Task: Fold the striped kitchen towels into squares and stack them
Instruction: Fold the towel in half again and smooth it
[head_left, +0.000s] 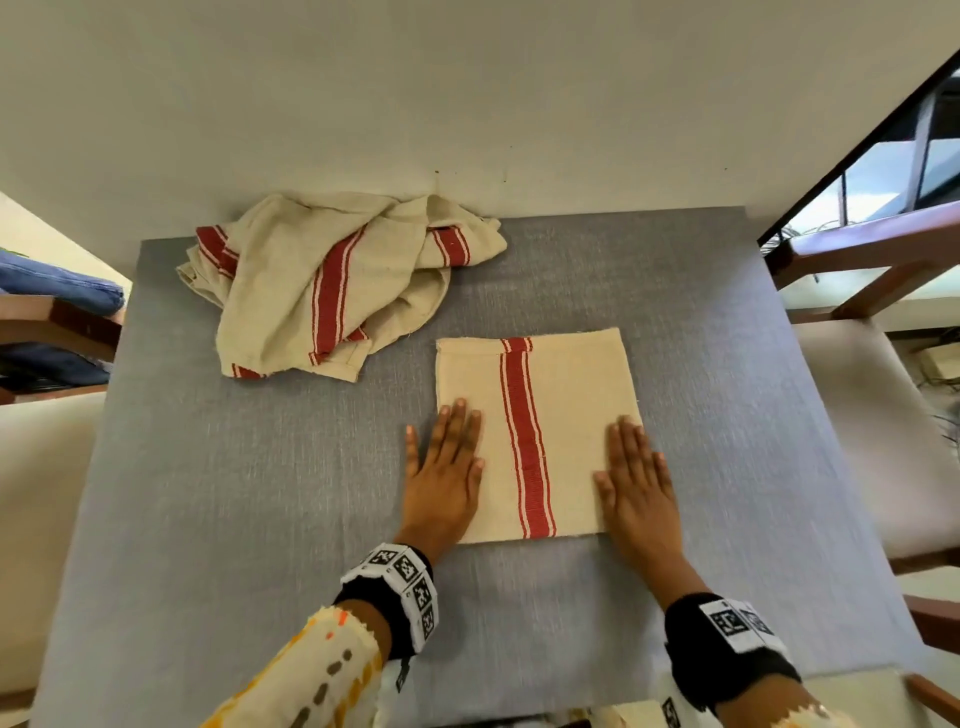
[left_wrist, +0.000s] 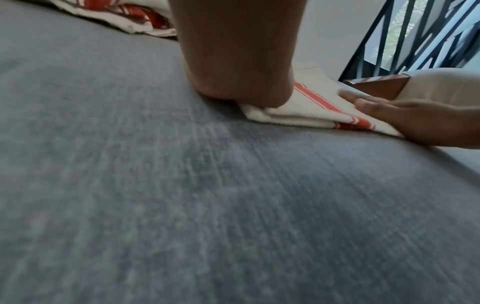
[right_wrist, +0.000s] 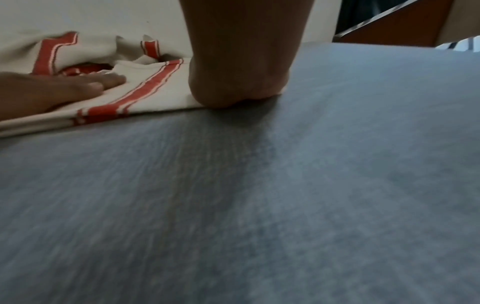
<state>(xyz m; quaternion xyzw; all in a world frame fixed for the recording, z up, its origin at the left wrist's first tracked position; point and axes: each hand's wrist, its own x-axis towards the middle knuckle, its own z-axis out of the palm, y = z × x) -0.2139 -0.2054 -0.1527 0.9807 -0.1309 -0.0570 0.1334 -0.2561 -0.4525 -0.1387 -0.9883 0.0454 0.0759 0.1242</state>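
- Table (head_left: 208, 493): covered in grey woven cloth with a visible grain; judged to give enough friction that a towel pressed on it will not slide readily.
- Crumpled striped towels (head_left: 332, 280): a loose heap at the far left of the table against the wall, not yet folded. How many lie in it cannot be told. Judged soft, light and limp; each is best lifted by two adjacent hem corners and shaken flat.
- Folded striped towel (head_left: 535, 436): lies flat at the table's middle, near the front, red stripe running away from the person. The wrist views show several layers at the near edge. Judged thin, pliable and prone to spring open; it should be carried by sliding flat hands under it or pinching the folded edge, not the loose hems.
- Left hand (head_left: 447, 467): palm down on the towel's left edge, fingers (head_left: 462, 426) straight and close together, gripping nothing.
- Right hand (head_left: 636, 478): palm down on the right edge, fingers likewise flat, pressing.
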